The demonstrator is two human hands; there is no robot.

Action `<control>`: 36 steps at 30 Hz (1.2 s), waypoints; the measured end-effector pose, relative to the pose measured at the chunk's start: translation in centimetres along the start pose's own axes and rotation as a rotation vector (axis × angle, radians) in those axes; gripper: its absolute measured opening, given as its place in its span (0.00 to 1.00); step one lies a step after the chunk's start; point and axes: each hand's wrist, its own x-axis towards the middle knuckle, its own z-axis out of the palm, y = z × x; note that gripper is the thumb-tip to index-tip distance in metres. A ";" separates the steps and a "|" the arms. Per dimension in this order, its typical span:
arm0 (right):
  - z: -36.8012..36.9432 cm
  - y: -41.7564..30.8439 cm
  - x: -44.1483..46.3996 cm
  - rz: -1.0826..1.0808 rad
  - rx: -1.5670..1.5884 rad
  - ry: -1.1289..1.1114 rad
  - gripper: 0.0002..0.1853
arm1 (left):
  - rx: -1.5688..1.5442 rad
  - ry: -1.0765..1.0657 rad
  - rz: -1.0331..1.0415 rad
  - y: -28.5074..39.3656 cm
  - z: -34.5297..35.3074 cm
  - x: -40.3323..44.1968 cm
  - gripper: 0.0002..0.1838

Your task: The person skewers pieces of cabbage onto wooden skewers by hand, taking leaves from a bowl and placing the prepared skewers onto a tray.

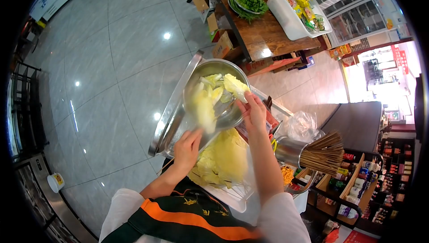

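My right hand point(252, 111) pinches a pale yellow-green cabbage leaf point(235, 86) over the right side of a round steel bowl point(192, 82). Several other leaf pieces lie inside the bowl. Beside the bowl's near left edge is my left hand point(187, 147), its fingers bent together. A motion-blurred leaf point(204, 111) is just beyond those fingertips; whether they touch it is unclear. Nearer my body, a large heap of cabbage leaves point(222, 158) rests on a white tray point(234, 203), between my forearms.
Wooden skewers point(321, 153) stick out of a steel container point(289, 151) at the right, near a clear plastic bag point(302, 126). A wooden table point(263, 42) beyond holds greens point(248, 2) and a white bin point(286, 12). Bottle-filled shelves point(353, 189) stand at lower right.
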 end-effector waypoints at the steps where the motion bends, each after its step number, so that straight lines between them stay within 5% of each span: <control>1: 0.0 0.0 0.1 -0.065 -0.014 0.023 0.07 | -0.010 0.004 0.000 0.0 -0.1 -0.1 0.12; 20: 1.2 0.1 -1.3 -0.205 -0.202 -0.007 0.09 | -0.086 -0.041 -0.041 0.6 -0.1 -0.2 0.12; 36: 0.8 -1.8 -1.3 0.323 0.074 -0.111 0.11 | -0.028 0.014 0.041 0.3 0.5 -0.4 0.11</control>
